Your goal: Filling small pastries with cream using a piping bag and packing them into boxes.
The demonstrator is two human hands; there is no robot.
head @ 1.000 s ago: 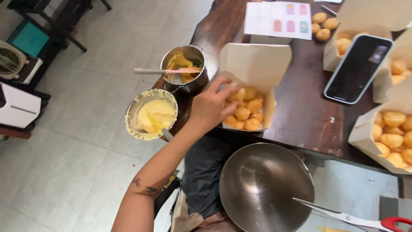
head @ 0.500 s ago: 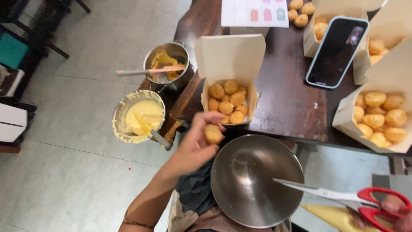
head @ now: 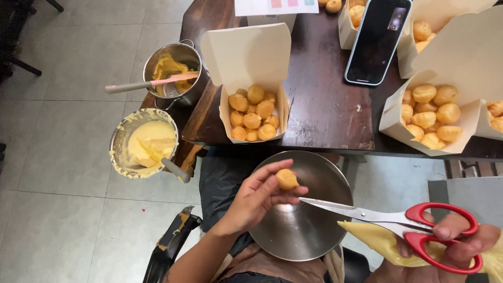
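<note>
The right hand [head: 456,246] is cut off at the frame's 4 o'clock corner; its fingers are closed through the red handles of the scissors [head: 387,220], whose blades point toward 9 o'clock with the tips just beside the pastry ball [head: 286,179]. A yellow piping bag [head: 377,243] lies under that hand, its far end out of view. The left hand [head: 257,196] pinches the pastry ball between thumb and fingertips, over the steel bowl [head: 301,230], which rests on the lap; the bowl's 9 o'clock rim is hidden by the hand.

On the tabletop [head: 325,105], the open paper box [head: 254,105] at 12 o'clock from the bowl holds a heap of golden balls. A second box [head: 429,118] at 2 o'clock is also full; further boxes at the top and right edges are cropped. A dark phone [head: 378,39] lies between them.

At 10 o'clock, a round tub [head: 144,144] holds pale yellow cream with a handle sticking out. Beyond it, a steel pot [head: 173,73] holds darker yellow cream and a pink-handled spatula [head: 149,83].
</note>
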